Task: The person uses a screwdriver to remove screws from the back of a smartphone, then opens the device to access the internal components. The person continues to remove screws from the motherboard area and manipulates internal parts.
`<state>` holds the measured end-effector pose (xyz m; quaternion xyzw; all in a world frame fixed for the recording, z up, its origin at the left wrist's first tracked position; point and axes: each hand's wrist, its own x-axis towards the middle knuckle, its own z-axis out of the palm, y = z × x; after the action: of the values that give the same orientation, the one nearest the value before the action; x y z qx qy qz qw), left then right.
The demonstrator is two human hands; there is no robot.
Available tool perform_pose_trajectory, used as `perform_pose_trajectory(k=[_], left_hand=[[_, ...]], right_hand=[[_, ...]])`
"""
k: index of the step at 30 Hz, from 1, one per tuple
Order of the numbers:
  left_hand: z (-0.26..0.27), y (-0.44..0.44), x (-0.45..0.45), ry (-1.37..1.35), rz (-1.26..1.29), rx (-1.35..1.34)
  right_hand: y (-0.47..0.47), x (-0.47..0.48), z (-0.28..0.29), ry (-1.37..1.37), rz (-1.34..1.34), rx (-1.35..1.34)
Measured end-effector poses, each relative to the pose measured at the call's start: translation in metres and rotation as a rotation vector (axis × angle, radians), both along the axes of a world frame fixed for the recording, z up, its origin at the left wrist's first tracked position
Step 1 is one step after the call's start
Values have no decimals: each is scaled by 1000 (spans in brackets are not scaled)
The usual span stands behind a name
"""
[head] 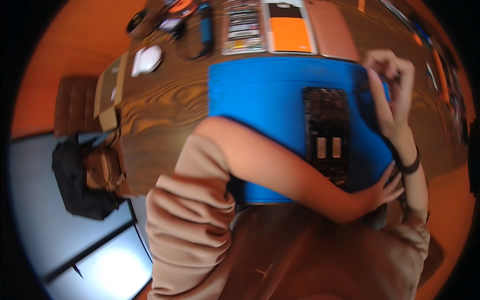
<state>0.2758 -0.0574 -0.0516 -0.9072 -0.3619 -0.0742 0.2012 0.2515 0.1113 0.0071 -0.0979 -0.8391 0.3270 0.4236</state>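
Note:
A dark device (327,127), opened with its inner parts showing and two pale rectangular pieces inside, lies upright in the view on a blue mat (258,90). My left arm crosses the mat's lower part. My left hand (388,187) is at the mat's lower right edge, close to my right forearm, with its fingers apart and nothing visible in them. Above it, my right hand (392,84) is raised over the mat's upper right corner, with bent fingers and a dark band on the wrist. Blur hides whether its fingertips hold anything small.
Beyond the mat, a clear-cased item (243,28), an orange and black panel (291,33) and a pinkish flat panel (333,30) lie side by side on the wooden table (161,112). A white object (147,60) and an open cardboard box (110,90) are at left. Tools line the right.

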Motion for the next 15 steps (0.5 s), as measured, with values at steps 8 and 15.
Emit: perform_pose_trajectory(k=[8, 15], left_hand=[[43, 6, -38, 233, -130, -82], [39, 7, -35, 238, -133, -72]], right_hand=[[5, -2, 4, -44, 20, -79], [14, -10, 0, 97, -72, -65]])
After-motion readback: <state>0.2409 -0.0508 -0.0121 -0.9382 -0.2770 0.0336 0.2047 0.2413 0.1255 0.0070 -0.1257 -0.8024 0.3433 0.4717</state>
